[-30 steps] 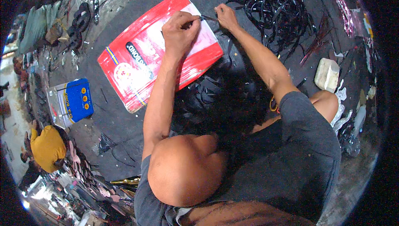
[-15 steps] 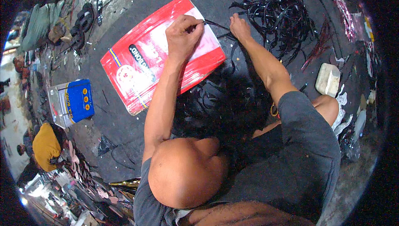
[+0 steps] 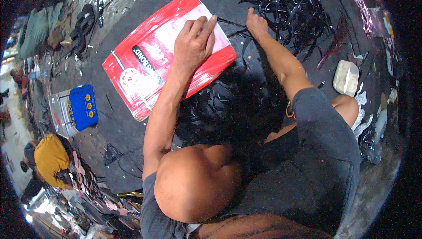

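A red tin with a white panel (image 3: 189, 81) lies on the dark floor in front of me. Over its upper right part rests my left hand (image 3: 193, 43), its fingers stretched forward and a black strip held at the fingertips by the tin's edge. That thin black strip (image 3: 231, 22) runs rightward, nearly straight, to my right hand (image 3: 256, 23). My right fingers are closed on its other end, with the index finger pointing up. The left thumb is mostly hidden.
Right of my right hand lies a tangled heap of shiny black strips (image 3: 290, 10). More black strips (image 3: 220, 111) lie in shadow before my body. A whitish block (image 3: 346, 78) sits at the right, a blue-and-white tin (image 3: 74, 109) at the left. Someone in a yellow top (image 3: 52, 160) is at far left.
My left fingers have straightened from a curled pinch at the tin's edge. My right hand has shifted slightly, its index finger now raised. The view has moved a little.
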### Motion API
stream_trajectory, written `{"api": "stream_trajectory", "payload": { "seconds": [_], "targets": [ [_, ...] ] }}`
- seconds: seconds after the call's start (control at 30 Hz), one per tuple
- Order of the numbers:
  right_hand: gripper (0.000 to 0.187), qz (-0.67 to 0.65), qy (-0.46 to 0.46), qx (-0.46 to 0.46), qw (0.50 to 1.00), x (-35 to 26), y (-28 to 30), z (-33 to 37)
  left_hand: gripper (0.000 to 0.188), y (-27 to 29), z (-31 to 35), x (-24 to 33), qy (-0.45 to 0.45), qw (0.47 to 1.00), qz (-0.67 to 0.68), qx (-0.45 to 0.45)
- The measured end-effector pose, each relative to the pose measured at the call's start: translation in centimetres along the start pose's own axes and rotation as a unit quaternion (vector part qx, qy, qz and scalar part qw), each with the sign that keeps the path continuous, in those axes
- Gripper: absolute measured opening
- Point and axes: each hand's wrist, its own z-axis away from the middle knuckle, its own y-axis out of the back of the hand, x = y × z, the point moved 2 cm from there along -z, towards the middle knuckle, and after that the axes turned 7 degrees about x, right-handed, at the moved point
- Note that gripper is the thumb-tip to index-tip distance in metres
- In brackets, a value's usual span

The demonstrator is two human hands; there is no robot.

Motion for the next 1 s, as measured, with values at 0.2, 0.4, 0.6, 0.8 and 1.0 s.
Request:
{"api": "stream_trajectory", "payload": {
  "seconds": [0.2, 0.4, 0.6, 0.8, 1.0],
  "targets": [
    [0.035, -0.022, -0.084, -0.034, 0.996, 4.2, 3.8, -0.6, 0.034, 0.2, 0.0, 0.0, 0.025, 1.0, -0.018, -0.009],
    [0.029, -0.084, -0.239, 0.654, 0.713, 9.9, 17.3, -1.3, 0.032, 0.1, -0.7, 0.0, 0.01, 0.999, -0.024, 0.039],
    [0.055, -0.243, -0.216, -0.026, 0.945, -0.6, 11.3, 9.9, 0.032, 0.5, -0.1, 0.4, 0.078, 0.997, 0.002, 0.023],
    [0.036, -0.32, -0.226, -0.153, 0.907, -4.9, 2.4, 19.1, 0.039, 0.9, 0.5, 5.8, 0.114, 0.985, 0.126, 0.003],
    [0.014, -0.726, -0.126, -0.298, 0.607, -7.5, 16.5, 16.8, 0.068, 3.5, 1.0, 9.9, 0.051, 0.962, 0.176, -0.205]
  ]
}}
